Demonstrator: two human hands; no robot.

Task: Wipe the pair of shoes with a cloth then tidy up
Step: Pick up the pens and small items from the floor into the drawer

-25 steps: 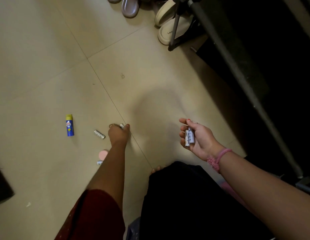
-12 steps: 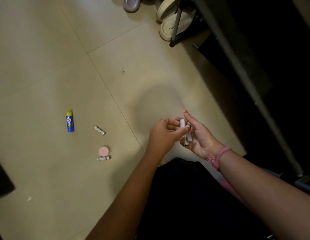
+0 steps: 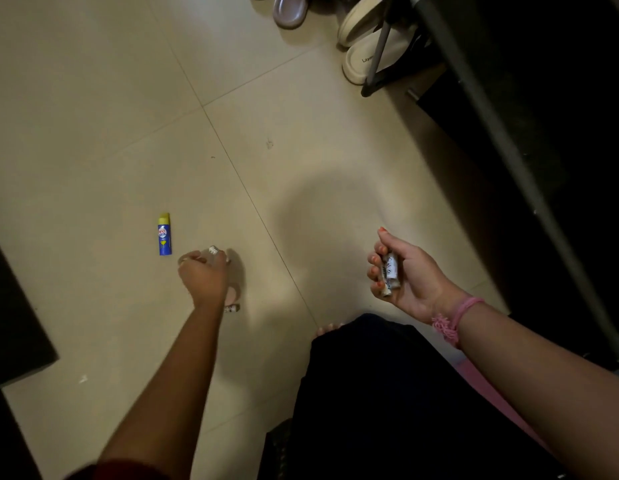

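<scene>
- Fingers of the left hand (image 3: 204, 271) pinch a small white patterned tube (image 3: 213, 250) off the beige tiled floor (image 3: 93, 133).
- The right hand (image 3: 405, 275) cups matching collected tubes (image 3: 391, 271).
- Cream slip-on shoes (image 3: 361, 46) sit well apart, beside a dark stand.
- Advice: lift cleanly, sparing the blue-and-yellow tube (image 3: 164, 234) nearby.

Left hand (image 3: 204, 275) pinches a tube (image 3: 213, 250) — right hand (image 3: 405, 277) holds, apparently, several.

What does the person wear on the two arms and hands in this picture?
The left hand is bare; a dark red sleeve shows near the elbow. The right hand has orange-red painted nails, and a pink thread band with a frayed tassel circles its wrist. That forearm has no sleeve.
</scene>
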